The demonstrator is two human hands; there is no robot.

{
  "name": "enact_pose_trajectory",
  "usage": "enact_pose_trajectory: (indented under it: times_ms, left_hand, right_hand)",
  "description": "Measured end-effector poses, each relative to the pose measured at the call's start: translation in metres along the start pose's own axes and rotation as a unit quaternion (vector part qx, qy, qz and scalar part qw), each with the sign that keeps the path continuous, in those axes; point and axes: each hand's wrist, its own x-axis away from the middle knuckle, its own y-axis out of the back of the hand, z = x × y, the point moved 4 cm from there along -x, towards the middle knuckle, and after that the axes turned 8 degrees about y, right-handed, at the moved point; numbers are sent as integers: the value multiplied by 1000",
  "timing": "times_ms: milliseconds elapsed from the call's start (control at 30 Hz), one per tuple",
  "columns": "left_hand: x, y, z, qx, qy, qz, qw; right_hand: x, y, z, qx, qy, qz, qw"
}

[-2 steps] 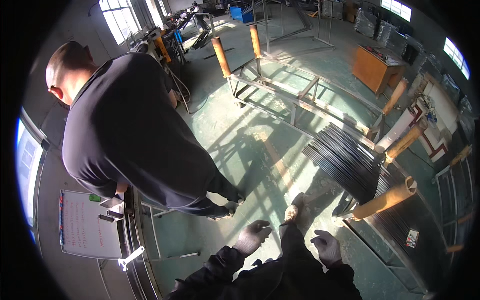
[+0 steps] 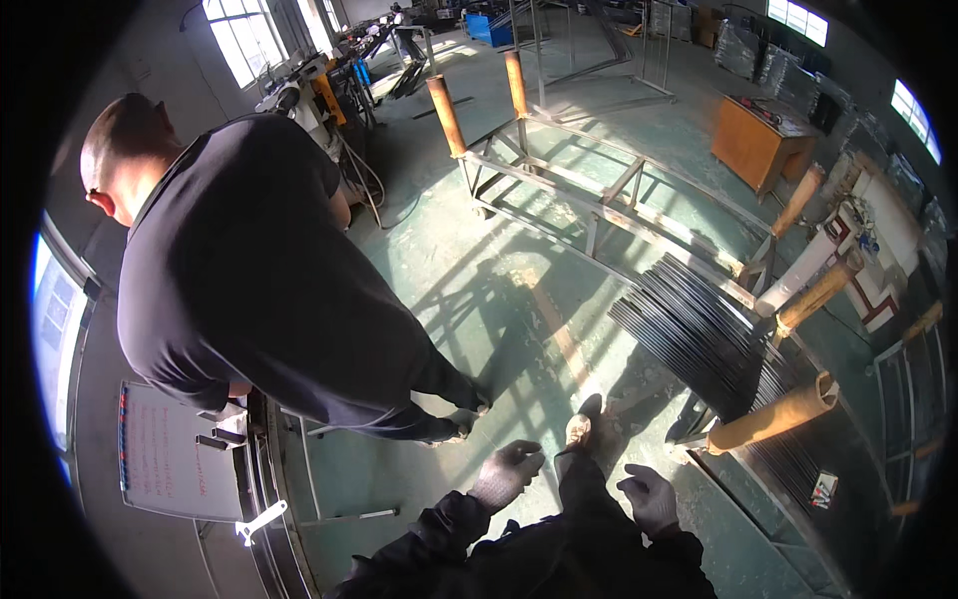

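My left hand, in a grey knit glove, hangs in front of my body with loosely bent fingers and nothing visible in it. Opposite it, my right hand wears the same kind of glove, its thumb apart from the curled fingers, also holding nothing I can see. Both hang above the green floor, touching no object. Nearest to the right hand is a stack of dark metal bars on a metal rack, with a tan sleeve over one of its posts.
A person in dark clothes bends over a bench at left, their hands mostly hidden. An adjustable wrench and a whiteboard are there. A wheeled metal frame stands ahead, and a wooden desk farther right.
The view has shifted slightly, and the person at left bends a little lower. A green item by the whiteboard is now hidden. My hands have barely moved.
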Motion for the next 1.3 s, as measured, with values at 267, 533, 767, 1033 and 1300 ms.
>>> enact_pose_trajectory:
  times_ms: [267,533,767,1033,1300]
  left_hand:
    - [-191,49,-188,-47,-92,-8,995]
    - [-362,206,-349,-82,-141,-111,980]
    - [-510,374,-475,-117,-141,-99,978]
    - [-667,587,-565,-150,-136,-104,974]
    - [-778,836,-557,-43,81,-187,978]
  right_hand:
    - [-314,-18,148,28,147,110,983]
    - [-604,-113,260,33,71,278,957]
    - [-837,-195,326,23,85,219,972]
    - [-1071,-266,492,-29,210,179,961]
    - [-1365,-381,661,-145,217,126,957]
